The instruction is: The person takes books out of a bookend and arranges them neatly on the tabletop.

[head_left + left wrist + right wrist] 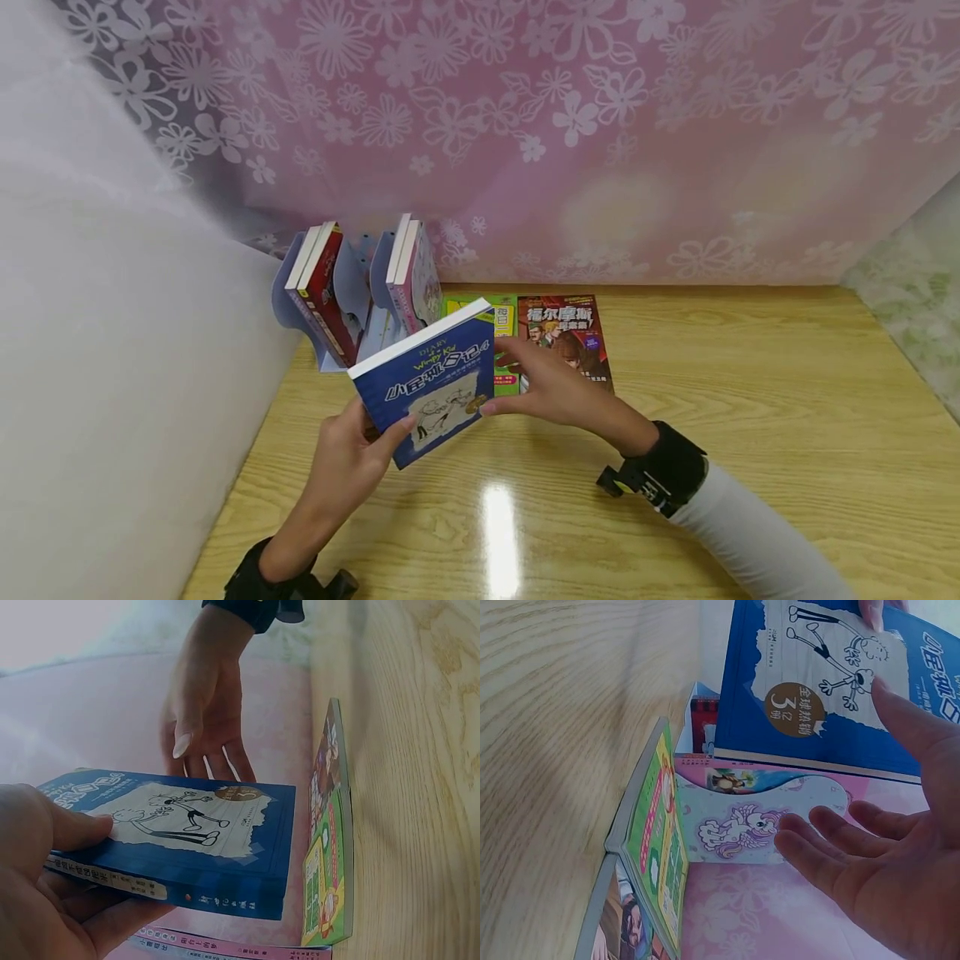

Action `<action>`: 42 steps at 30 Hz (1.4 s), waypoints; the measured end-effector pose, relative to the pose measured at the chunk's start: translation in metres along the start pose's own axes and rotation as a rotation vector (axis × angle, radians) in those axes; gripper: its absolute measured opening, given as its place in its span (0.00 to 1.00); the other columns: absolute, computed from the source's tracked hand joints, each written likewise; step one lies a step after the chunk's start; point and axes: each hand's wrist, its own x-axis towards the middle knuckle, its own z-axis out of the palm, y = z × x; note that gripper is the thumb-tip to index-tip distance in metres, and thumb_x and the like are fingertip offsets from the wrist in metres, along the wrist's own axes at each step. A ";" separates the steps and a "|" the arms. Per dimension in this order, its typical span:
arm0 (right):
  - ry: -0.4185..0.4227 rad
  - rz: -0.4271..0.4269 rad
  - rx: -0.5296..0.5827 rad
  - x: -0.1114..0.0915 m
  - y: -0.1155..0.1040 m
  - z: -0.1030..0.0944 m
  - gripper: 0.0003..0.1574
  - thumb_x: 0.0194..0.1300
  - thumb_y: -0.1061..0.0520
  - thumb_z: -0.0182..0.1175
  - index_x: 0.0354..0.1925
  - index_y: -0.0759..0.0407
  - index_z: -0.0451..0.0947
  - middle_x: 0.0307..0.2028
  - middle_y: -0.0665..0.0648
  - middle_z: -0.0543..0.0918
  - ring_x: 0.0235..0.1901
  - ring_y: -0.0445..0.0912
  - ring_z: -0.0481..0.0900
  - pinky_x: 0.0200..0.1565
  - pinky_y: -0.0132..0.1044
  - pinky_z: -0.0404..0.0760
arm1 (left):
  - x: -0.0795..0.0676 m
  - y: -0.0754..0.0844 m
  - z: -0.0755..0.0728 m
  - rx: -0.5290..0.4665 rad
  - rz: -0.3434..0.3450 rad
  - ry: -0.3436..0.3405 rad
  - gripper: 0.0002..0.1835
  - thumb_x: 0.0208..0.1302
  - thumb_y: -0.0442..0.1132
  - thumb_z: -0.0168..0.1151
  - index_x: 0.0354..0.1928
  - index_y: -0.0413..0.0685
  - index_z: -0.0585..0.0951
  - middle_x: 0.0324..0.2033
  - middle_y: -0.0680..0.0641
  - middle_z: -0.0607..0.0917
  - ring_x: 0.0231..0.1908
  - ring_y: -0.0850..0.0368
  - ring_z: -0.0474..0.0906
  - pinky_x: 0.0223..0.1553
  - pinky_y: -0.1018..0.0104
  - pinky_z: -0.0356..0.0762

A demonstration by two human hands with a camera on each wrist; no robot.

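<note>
My left hand [348,458] grips a blue paperback book [442,375] at its spine side, thumb on the front cover and fingers beneath, as the left wrist view also shows. The book is tilted in the air above the table, its cover with a cartoon drawing facing up. My right hand [558,387] is at the book's other edge, thumb apart from the loosely spread fingers [832,855]. Whether its thumb touches the cover I cannot tell. Behind the held book, a green book [506,379] and a dark red book [573,333] lie on the table.
A light blue book rack [352,283] stands at the back left with several upright books, among them a red one [326,300] and a pink-spined one [408,292]. A flowered pink cloth [525,208] hangs behind the wooden table [750,400]; a white wall [135,333] is at left.
</note>
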 end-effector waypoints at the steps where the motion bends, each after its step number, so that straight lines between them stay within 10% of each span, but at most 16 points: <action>1: -0.001 -0.006 0.006 0.000 0.000 0.001 0.51 0.46 0.32 0.70 0.65 0.43 0.62 0.56 0.48 0.74 0.54 0.48 0.73 0.51 0.54 0.76 | 0.000 0.000 0.001 -0.002 -0.003 0.002 0.25 0.63 0.38 0.63 0.62 0.56 0.70 0.47 0.44 0.84 0.40 0.57 0.82 0.32 0.64 0.82; 15: -0.120 -0.078 0.146 -0.001 0.001 0.001 0.30 0.62 0.44 0.63 0.60 0.45 0.69 0.48 0.47 0.83 0.43 0.37 0.80 0.42 0.36 0.81 | 0.006 0.035 0.005 -0.035 -0.037 -0.066 0.24 0.59 0.26 0.62 0.58 0.46 0.72 0.45 0.38 0.84 0.39 0.53 0.83 0.32 0.63 0.83; 42: -0.031 -0.174 0.045 -0.017 -0.004 -0.006 0.18 0.65 0.50 0.61 0.52 0.51 0.77 0.36 0.47 0.86 0.22 0.41 0.75 0.26 0.32 0.71 | 0.013 0.031 0.008 -0.067 -0.108 -0.052 0.25 0.59 0.31 0.65 0.59 0.50 0.72 0.47 0.43 0.84 0.39 0.56 0.83 0.34 0.63 0.83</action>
